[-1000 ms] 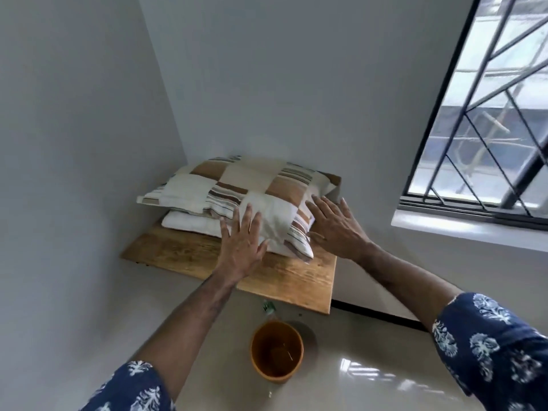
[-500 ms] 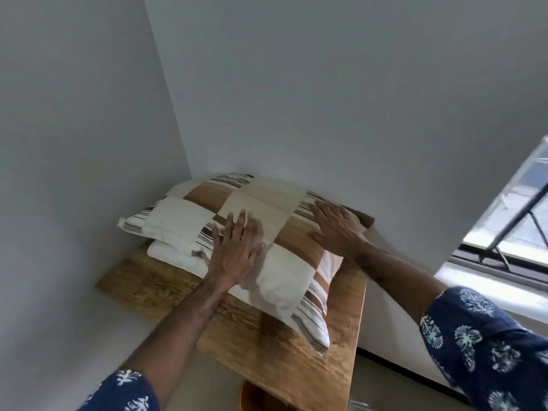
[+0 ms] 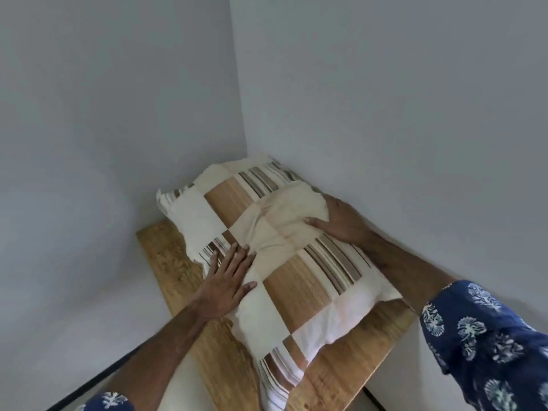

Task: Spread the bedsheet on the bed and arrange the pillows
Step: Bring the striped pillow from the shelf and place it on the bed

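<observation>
Left hand (image 3: 226,281) lies flat, fingers straight, pressing the patchwork pillow (image 3: 284,262). Right hand (image 3: 341,222) has the grip on its far edge, thumb over and fingers tucked underneath. Pillow's on the wooden worktop (image 3: 169,262) in the wall corner. No readable labels anywhere.

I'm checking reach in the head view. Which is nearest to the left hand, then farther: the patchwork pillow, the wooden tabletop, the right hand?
1. Patchwork pillow: the left hand lies flat on its near-left part.
2. Wooden tabletop: bare wood just left of that hand.
3. Right hand: across the pillow, by the wall.
</observation>
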